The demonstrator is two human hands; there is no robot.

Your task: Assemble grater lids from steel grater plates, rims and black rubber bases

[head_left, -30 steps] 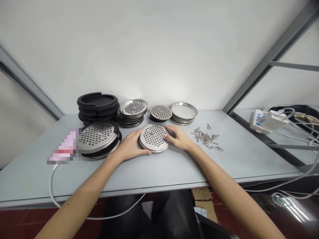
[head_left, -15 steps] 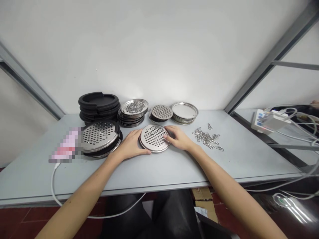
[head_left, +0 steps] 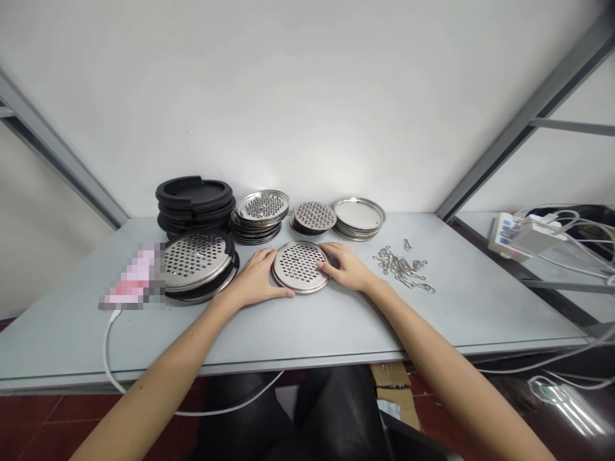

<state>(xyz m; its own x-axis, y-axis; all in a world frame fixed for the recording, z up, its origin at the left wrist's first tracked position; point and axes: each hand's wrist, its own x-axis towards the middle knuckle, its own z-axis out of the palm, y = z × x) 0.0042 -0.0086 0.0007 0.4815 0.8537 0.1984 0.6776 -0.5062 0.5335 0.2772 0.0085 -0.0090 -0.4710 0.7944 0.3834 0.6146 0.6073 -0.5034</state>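
A round metal grater disc with rows of holes lies flat on the table in front of me, on at least one more metal rim. My left hand curves round its left edge, thumb along the front. From the other side my right hand grips the right edge, its thumb on top and the fingers behind the rim. To the left, a grater disc with a black rim tops a low stack. Behind the hands stand a stack of grater discs and a smaller pile with a latticed disc.
Black rings are piled at back left, and plain metal dishes at back right. Loose metal clips lie on the right. A blurred pink object with a white cable is at left. A power strip sits beyond the frame post.
The whole view has shifted slightly, with everything a little further right. Both hands keep their hold on the grater disc, and nothing else has visibly moved.
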